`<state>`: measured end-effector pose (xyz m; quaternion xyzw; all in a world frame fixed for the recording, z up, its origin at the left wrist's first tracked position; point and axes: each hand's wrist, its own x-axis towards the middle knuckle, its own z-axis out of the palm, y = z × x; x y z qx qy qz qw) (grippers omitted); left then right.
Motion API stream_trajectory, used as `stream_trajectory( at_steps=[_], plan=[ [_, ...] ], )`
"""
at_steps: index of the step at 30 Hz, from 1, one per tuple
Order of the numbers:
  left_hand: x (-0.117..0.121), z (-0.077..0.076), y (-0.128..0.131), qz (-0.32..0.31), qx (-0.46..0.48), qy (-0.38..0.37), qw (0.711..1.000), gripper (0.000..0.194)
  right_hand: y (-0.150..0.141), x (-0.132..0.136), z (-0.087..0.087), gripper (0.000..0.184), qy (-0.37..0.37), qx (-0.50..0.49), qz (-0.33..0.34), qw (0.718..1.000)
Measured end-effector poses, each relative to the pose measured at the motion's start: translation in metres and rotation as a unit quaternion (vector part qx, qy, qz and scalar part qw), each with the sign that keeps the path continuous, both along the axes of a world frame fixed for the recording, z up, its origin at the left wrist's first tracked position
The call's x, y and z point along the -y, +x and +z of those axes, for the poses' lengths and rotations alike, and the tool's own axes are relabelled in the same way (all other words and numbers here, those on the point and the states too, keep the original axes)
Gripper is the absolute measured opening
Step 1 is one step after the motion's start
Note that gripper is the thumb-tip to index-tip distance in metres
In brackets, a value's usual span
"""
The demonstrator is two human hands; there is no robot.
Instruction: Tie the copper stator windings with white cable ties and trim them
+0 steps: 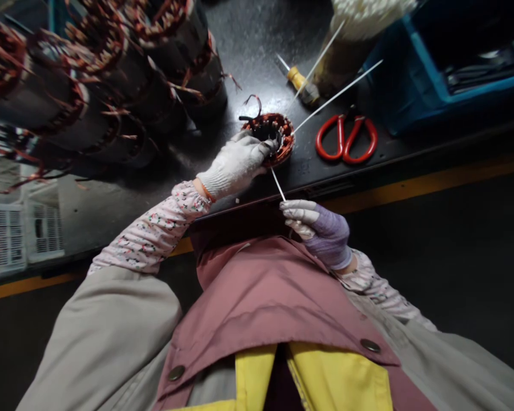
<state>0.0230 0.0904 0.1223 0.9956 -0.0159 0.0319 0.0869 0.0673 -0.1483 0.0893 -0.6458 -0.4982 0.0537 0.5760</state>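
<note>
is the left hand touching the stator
Touching: the head view shows the left hand, in a white glove, with its fingers pressed over the copper windings of the stator.

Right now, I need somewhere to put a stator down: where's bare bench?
Bare bench lies between the stacked stators and the yellow-handled screwdriver, and in front of the red-handled scissors. Crowded: the left side, and around the small stator.

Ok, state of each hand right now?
Left hand: closed, gripping the copper-wound stator.
Right hand: closed, pinching a white cable tie.
</note>
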Motion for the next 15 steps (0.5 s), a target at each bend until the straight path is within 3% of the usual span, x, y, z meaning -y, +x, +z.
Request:
stream_trajectory(
  at_steps=[4, 8, 12, 15],
  plan=[
    [0.005, 0.001, -0.006, 0.037, 0.021, -0.014, 0.999, 0.058, 0.010, -0.027, -0.019, 0.019, 0.037, 0.113, -0.014, 0.993],
    [0.015, 0.005, -0.011, 0.120, 0.057, -0.020, 0.991, 0.061, 0.012, -0.024, -0.026, 0.021, 0.034, 0.179, 0.000, 0.983],
    [0.022, 0.008, -0.010, 0.144, 0.070, -0.024, 0.987, 0.058, 0.015, -0.031, -0.032, 0.017, 0.011, 0.201, -0.021, 0.979],
    [0.023, 0.004, -0.011, 0.164, 0.098, -0.066, 0.979, 0.056, 0.022, -0.051, -0.030, 0.016, 0.000, 0.146, -0.040, 0.988]
  ],
)
